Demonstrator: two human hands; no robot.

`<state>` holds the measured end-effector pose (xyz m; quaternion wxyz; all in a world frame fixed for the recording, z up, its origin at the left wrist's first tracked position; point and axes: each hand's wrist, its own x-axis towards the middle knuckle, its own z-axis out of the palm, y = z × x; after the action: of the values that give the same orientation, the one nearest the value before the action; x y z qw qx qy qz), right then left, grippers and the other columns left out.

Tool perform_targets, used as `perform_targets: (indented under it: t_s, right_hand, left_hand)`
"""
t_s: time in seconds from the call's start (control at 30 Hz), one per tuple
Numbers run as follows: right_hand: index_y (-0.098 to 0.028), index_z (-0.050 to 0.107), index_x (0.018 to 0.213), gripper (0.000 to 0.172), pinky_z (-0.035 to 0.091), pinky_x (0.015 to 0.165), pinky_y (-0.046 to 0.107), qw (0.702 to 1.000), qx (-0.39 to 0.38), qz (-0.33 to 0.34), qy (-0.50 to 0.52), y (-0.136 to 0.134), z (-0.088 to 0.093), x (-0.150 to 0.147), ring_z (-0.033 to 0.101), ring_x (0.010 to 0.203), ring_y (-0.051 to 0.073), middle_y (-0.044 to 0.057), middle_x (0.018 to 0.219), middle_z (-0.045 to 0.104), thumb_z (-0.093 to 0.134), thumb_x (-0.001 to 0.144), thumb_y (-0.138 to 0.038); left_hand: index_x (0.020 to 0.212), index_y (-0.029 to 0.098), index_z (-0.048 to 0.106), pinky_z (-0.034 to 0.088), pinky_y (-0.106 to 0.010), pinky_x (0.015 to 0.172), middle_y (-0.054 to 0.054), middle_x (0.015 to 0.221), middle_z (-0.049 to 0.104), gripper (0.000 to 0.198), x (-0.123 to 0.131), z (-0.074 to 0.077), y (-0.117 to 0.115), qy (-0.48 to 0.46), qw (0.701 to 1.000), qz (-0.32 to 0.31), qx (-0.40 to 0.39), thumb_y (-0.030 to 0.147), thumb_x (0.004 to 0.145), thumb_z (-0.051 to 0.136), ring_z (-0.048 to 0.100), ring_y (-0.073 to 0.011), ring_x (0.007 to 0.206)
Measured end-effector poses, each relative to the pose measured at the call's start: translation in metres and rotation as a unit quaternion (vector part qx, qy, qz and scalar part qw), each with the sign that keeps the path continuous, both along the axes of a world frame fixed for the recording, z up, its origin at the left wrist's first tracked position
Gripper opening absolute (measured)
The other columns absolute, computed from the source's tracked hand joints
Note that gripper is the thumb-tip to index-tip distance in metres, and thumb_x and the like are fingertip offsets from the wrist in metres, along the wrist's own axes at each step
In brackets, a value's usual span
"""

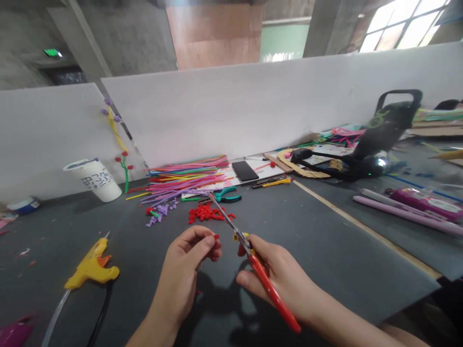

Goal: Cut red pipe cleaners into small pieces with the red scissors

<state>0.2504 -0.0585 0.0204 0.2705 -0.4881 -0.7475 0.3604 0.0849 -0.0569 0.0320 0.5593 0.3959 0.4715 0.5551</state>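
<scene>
My left hand [188,265] is closed in a pinch, thumb against forefinger, with a small red piece [216,236] poking out at the fingertips. My right hand [277,270] grips red-handled scissors [269,284]. Their long thin metal blades point up and away to the left, and a yellow bit shows near the pivot. The blades are apart from the red piece. Just beyond both hands lies a pile of short red cut pieces [206,213]. To its left is a smaller pile of purple pieces [162,213].
Pipe cleaners [188,178] lie bundled at the back, near teal-handled pliers [227,194] and a black phone [245,170]. A yellow glue gun [92,265] rests at left, before a white cup [96,180]. A black lamp-like device [383,130] stands right. A white partition [217,115] borders the table.
</scene>
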Motion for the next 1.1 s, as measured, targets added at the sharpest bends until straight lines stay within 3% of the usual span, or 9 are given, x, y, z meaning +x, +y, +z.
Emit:
perform_targets:
  t_s: [0.17, 0.53, 0.7, 1.1]
  right_hand:
    - [-0.022, 0.033, 0.065, 0.035, 0.022, 0.045, 0.021, 0.997, 0.008, 0.01, -0.08, -0.008, -0.009, 0.0, 0.029, 0.047, 0.009, -0.006, 0.054, 0.041, 0.053, 0.069, -0.05]
    - [-0.02, 0.04, 0.071, 0.031, 0.025, 0.046, 0.019, 0.994, -0.077, 0.082, 0.004, -0.014, -0.017, 0.002, 0.029, 0.05, 0.008, -0.005, 0.058, 0.04, 0.047, 0.075, -0.049]
    - [-0.019, 0.041, 0.07, 0.037, 0.025, 0.046, 0.019, 0.989, -0.095, 0.098, 0.052, -0.014, -0.021, 0.003, 0.028, 0.053, 0.009, -0.005, 0.059, 0.038, 0.042, 0.076, -0.055]
    - [-0.018, 0.043, 0.071, 0.032, 0.025, 0.046, 0.018, 0.991, -0.088, 0.096, 0.01, -0.013, -0.022, 0.003, 0.029, 0.052, 0.008, -0.005, 0.059, 0.04, 0.046, 0.077, -0.049]
  left_hand:
    - [0.064, 0.017, 0.061, 0.044, -0.022, 0.061, 0.001, 0.062, 0.062, 0.002, 0.001, 0.004, -0.004, -0.054, 0.998, 0.031, 0.027, 0.017, 0.066, 0.062, 0.055, -0.0121, 0.061]
    - [0.064, 0.018, 0.062, 0.042, -0.018, 0.058, 0.002, 0.063, 0.059, 0.004, 0.004, 0.0, -0.009, -0.069, 0.996, 0.049, 0.037, 0.015, 0.067, 0.061, 0.051, -0.0097, 0.061]
    - [0.066, 0.018, 0.062, 0.041, -0.021, 0.06, 0.001, 0.065, 0.059, 0.002, 0.004, 0.0, -0.006, -0.044, 0.996, 0.066, 0.048, 0.016, 0.067, 0.061, 0.05, -0.011, 0.062]
    - [0.066, 0.018, 0.061, 0.04, -0.021, 0.06, 0.002, 0.065, 0.059, 0.005, 0.001, -0.003, -0.004, -0.027, 0.994, 0.075, 0.073, 0.015, 0.069, 0.059, 0.05, -0.0102, 0.061]
